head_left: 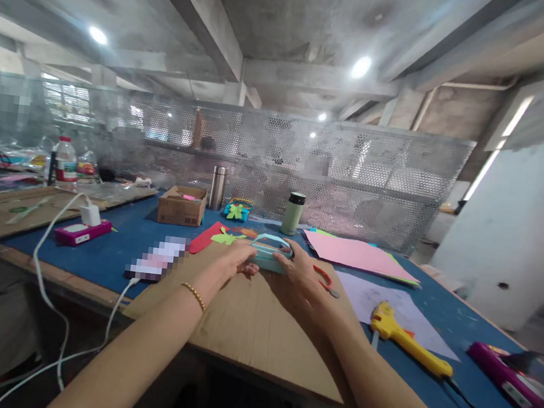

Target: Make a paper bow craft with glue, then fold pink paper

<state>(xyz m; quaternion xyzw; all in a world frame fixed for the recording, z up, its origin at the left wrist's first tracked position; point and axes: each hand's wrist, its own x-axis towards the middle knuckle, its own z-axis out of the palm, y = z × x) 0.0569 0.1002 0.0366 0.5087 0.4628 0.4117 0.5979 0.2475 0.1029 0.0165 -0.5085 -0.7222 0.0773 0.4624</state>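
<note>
Left hand and right hand gripped a light-blue basket

I saw its opposite sides clasped at the brown cardboard's far end. Right of it lay a red-handled tool and a yellow glue gun.

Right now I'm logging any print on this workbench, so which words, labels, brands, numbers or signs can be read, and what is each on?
No text is readable.
Red-capped bottle: label too blurred.
Cardboard box: marks too small.
Left purple power block: label marks too small.
Right purple power block: label marks too small.
Phone: screen pixelated.
Light-blue basket: no writing visible.
</note>
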